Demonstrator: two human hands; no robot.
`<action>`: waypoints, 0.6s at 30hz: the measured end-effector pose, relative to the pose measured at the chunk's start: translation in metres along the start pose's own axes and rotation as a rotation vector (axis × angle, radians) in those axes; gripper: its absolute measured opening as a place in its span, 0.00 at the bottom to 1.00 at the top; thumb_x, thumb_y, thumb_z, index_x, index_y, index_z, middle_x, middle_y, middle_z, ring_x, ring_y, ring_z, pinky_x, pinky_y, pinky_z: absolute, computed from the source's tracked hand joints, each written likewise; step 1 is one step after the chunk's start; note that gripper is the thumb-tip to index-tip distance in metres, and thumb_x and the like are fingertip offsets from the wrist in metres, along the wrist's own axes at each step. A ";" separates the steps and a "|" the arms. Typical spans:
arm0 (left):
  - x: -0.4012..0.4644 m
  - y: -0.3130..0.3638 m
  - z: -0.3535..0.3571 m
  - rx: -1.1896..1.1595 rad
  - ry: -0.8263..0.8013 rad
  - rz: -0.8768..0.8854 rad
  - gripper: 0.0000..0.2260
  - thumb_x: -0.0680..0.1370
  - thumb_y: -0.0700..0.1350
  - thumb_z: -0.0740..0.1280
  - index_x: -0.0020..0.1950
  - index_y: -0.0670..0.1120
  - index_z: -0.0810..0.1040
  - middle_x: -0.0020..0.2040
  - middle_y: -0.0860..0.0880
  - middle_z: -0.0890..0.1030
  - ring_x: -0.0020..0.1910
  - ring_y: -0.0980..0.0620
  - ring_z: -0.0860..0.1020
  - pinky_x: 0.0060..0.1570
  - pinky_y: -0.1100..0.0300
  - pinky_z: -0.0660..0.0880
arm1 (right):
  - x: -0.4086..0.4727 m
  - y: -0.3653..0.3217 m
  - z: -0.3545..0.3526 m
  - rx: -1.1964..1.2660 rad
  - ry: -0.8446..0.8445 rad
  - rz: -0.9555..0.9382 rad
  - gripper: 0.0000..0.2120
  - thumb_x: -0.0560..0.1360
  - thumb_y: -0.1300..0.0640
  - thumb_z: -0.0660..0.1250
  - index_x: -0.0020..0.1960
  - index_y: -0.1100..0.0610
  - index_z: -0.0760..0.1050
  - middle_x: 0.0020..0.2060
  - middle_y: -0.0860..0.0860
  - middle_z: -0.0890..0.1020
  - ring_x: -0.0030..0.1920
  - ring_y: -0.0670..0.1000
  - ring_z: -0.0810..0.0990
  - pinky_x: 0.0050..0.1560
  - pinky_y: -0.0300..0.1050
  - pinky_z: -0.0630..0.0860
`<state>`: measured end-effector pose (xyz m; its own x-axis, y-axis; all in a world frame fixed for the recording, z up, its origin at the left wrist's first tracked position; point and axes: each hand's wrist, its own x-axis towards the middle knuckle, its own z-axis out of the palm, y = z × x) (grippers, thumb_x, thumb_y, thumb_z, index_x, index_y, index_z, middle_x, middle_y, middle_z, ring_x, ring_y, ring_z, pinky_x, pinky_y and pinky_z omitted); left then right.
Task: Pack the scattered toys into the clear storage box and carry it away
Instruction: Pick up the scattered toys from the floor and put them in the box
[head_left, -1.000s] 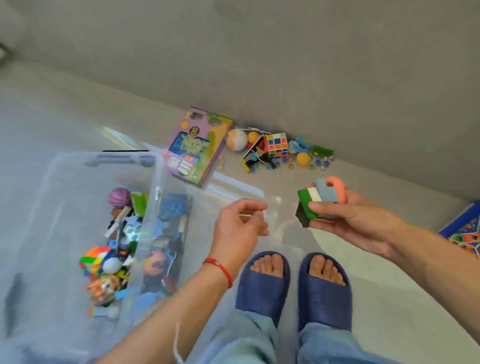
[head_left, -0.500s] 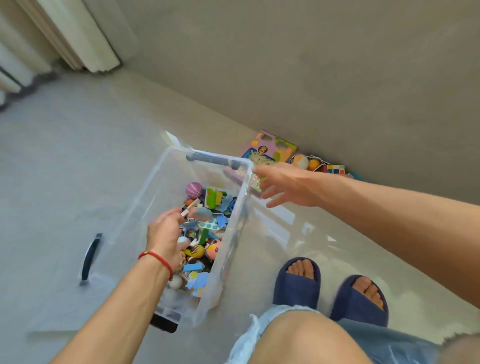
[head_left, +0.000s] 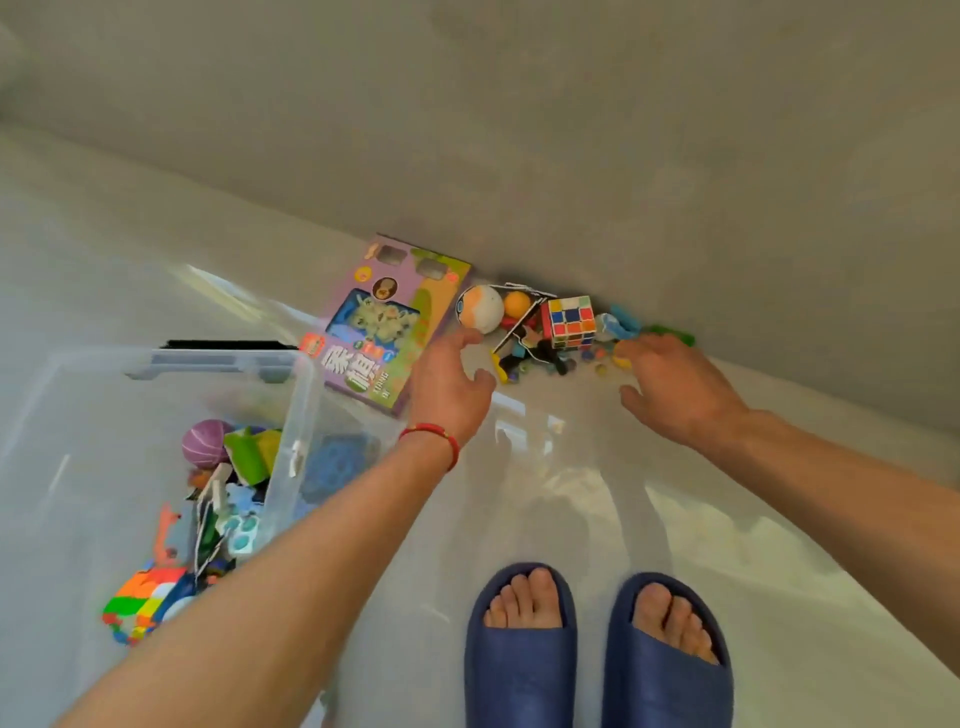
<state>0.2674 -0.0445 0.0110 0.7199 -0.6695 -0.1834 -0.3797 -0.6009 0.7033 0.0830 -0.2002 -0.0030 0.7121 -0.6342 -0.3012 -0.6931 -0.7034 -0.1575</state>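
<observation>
Clear plastic storage box (head_left: 304, 415) stands on the pale floor and already holds many toys, among them a purple ball (head_left: 205, 443) and a multicoloured cube (head_left: 139, 603). All places below are given from this box. Toys not yet packed lie beyond its far right corner, along the wall: a purple toy carton (head_left: 384, 322) nearest, then a white-and-orange ball (head_left: 480, 307), a puzzle cube (head_left: 569, 321) and small marbles and bits (head_left: 597, 358) farthest off. Left hand (head_left: 449, 389) hovers beside the carton, fingers spread wide, holding nothing, fingertips near the ball. Right hand (head_left: 675, 387) reaches over the farthest small pieces, likewise open and empty.

Risk, as judged: the ball and marbles may roll off if nudged by spread fingers; scooping many small bits at once may drop some short of the box rim.
</observation>
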 end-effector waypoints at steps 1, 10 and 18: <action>0.020 -0.004 0.009 0.068 -0.027 0.026 0.22 0.74 0.40 0.71 0.68 0.49 0.75 0.66 0.48 0.76 0.64 0.48 0.74 0.66 0.54 0.71 | 0.018 -0.003 0.001 -0.020 0.069 -0.055 0.22 0.76 0.55 0.67 0.69 0.56 0.71 0.65 0.56 0.76 0.64 0.58 0.73 0.60 0.53 0.74; 0.146 -0.039 0.039 0.663 -0.170 0.261 0.45 0.66 0.50 0.76 0.78 0.45 0.58 0.69 0.40 0.69 0.67 0.37 0.64 0.65 0.48 0.67 | 0.118 -0.013 0.027 -0.265 0.146 -0.219 0.30 0.68 0.60 0.76 0.67 0.57 0.70 0.60 0.53 0.77 0.60 0.56 0.69 0.55 0.51 0.69; 0.169 -0.036 0.030 0.610 -0.050 0.187 0.33 0.65 0.53 0.77 0.66 0.45 0.73 0.60 0.42 0.78 0.65 0.40 0.69 0.57 0.51 0.71 | 0.077 0.015 -0.003 0.183 0.374 -0.243 0.28 0.68 0.58 0.76 0.66 0.54 0.73 0.58 0.51 0.78 0.59 0.55 0.70 0.55 0.53 0.71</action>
<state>0.3856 -0.1494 -0.0654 0.5870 -0.7977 -0.1381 -0.7692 -0.6028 0.2120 0.1279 -0.2605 -0.0262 0.8242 -0.5538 0.1186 -0.4860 -0.7990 -0.3542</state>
